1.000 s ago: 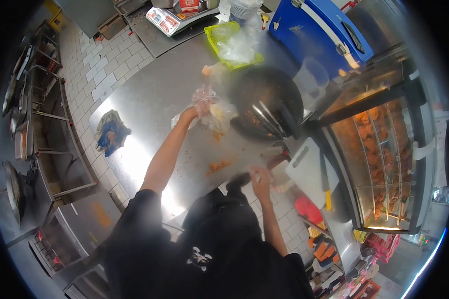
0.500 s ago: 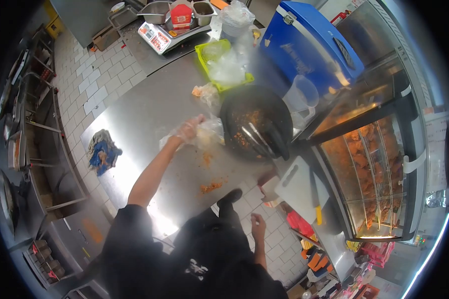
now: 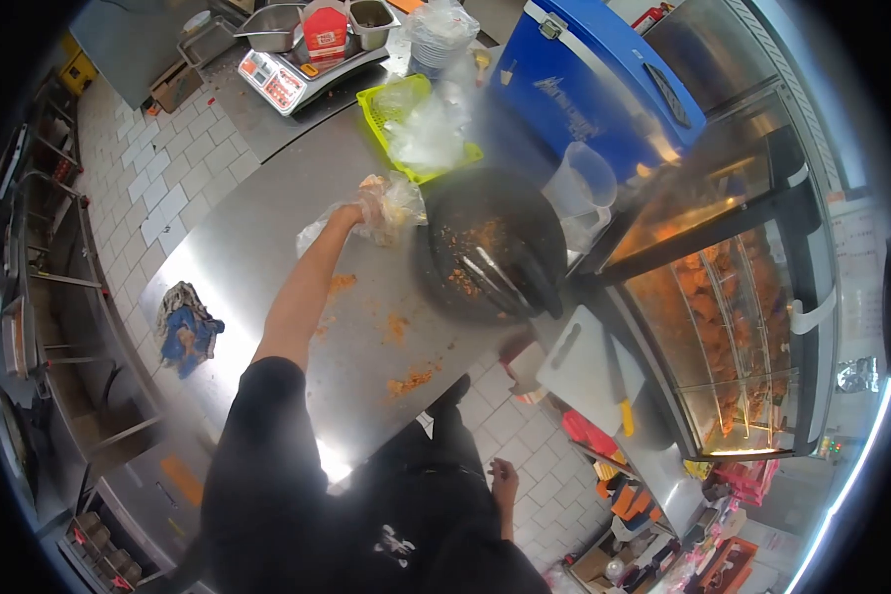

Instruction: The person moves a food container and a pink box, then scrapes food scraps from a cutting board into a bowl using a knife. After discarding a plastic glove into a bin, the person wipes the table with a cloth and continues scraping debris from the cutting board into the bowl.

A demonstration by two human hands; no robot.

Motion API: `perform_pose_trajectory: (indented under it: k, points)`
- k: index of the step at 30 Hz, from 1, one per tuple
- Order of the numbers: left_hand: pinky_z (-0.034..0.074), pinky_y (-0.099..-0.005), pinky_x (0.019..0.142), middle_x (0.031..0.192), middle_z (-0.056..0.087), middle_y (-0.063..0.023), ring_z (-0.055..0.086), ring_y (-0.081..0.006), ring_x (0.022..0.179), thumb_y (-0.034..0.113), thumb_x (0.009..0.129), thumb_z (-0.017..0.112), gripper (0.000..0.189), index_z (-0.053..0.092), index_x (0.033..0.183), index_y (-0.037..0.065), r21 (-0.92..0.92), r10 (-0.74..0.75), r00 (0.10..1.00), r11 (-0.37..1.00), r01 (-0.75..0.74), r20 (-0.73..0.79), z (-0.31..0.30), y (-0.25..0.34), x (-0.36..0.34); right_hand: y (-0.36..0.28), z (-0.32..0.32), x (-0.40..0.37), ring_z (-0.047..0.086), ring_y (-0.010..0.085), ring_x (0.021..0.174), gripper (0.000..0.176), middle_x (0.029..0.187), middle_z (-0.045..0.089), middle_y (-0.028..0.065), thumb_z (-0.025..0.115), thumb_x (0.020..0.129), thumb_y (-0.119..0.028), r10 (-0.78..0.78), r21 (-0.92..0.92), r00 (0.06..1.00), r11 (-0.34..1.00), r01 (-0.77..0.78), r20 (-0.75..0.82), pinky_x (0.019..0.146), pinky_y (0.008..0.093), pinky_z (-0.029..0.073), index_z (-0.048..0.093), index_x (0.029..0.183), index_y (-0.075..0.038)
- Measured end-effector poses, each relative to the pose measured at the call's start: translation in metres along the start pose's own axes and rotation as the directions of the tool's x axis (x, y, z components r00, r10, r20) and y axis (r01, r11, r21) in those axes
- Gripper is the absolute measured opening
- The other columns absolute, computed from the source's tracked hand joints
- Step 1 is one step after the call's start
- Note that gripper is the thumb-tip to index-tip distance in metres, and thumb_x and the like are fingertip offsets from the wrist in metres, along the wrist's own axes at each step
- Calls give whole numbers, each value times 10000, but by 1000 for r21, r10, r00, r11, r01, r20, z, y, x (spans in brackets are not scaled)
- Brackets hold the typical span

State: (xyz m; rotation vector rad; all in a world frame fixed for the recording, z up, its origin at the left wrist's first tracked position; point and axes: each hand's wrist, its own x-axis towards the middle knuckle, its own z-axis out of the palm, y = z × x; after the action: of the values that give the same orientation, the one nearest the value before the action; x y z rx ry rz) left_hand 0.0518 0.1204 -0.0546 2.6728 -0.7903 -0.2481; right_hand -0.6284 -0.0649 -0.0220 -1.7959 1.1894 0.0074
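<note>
My left hand (image 3: 364, 208) is over the steel table (image 3: 257, 228), closed round crumpled clear plastic bags (image 3: 401, 208) with some whitish and orange matter among them. Just right of it stands a large black bowl (image 3: 485, 247) with orange crumbs inside and a dark, shiny piece at its lower right. Above the bags lies a yellow-green basket (image 3: 376, 111) holding more clear plastic. Orange crumbs (image 3: 409, 382) are scattered on the steel below the bowl. Down by my body, beyond the table edge, hangs my right hand (image 3: 504, 479), its fingers loosely curled and partly unclear.
A blue and grey cloth (image 3: 188, 332) lies at the table's left. Behind are a scale (image 3: 292, 84) with metal pans and a blue cooler (image 3: 589, 79). To the right stand a clear jug (image 3: 576, 188), a white board (image 3: 589, 366) with a yellow-handled knife, and a lit glass cabinet (image 3: 733, 337).
My left hand has moved up the table with the plastic bags, away from my body, uncovering more orange residue. My right hand still hangs low. The camera view has shifted slightly.
</note>
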Motion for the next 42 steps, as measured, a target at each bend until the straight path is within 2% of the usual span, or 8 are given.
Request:
perform_pose_trajectory:
  k: [10,12,16,20,22,35,37,42]
  points:
    - [499,-421,836,1025,648,-216,623,-370,937,206,750,696,382,620,1075,21,-165,-275,960,950,264,-48,0,-9,-71,54,-7,-5,663,183,777,241,906,670,126,585,906,-146,59,53,990,996,-67,131,679,284,543,629,1054,39]
    - [504,-419,800,999,658,-195,639,-323,906,208,757,703,358,626,1053,22,-202,-25,878,976,-82,-479,3,-18,-117,82,-7,4,663,180,774,239,912,669,126,588,904,-146,9,140,988,990,-30,151,659,285,552,629,1044,44]
    - [513,-389,839,1053,650,-143,623,-259,994,187,832,643,342,587,1127,24,-441,-26,958,891,-107,-285,-49,22,-263,117,-9,31,673,184,750,242,930,680,106,553,897,-178,14,13,946,1000,-20,325,538,266,491,626,1079,-37]
    - [489,-387,921,1259,519,-123,553,-255,1119,223,828,676,579,416,1325,79,-834,-279,855,483,-268,-437,24,-26,-389,153,10,74,664,190,699,218,886,681,74,553,876,-151,178,-159,852,981,-113,493,502,294,484,636,1063,-75]
    - [480,-394,958,1292,500,-127,542,-256,1147,279,919,549,523,366,1359,62,-881,-369,927,-417,-224,-61,-5,10,-459,175,17,100,652,183,660,194,859,679,58,566,859,-132,189,-210,797,974,-80,574,479,297,479,647,1026,-74]
    - [479,-461,940,1315,478,-179,541,-338,1124,443,957,333,587,361,1371,28,-932,-772,596,-12,-363,-222,-73,20,-718,70,124,6,636,146,720,246,921,668,56,512,866,-138,62,-225,702,964,143,709,545,274,466,609,1091,-108]
    - [562,-335,769,1058,640,-83,643,-217,915,106,803,683,417,540,1186,29,-881,-827,548,-160,-445,-126,-76,-5,-758,79,153,-14,637,151,728,227,911,670,58,506,883,-161,118,-318,663,929,190,740,561,298,479,618,1074,-110]
    - [550,-359,813,1090,630,-83,626,-226,974,126,801,689,430,536,1193,33,-877,-830,527,-102,-469,-185,-30,-99,-800,145,210,-58,551,232,927,335,1030,598,88,537,874,-306,135,-441,578,787,431,805,757,384,462,591,1122,-88]
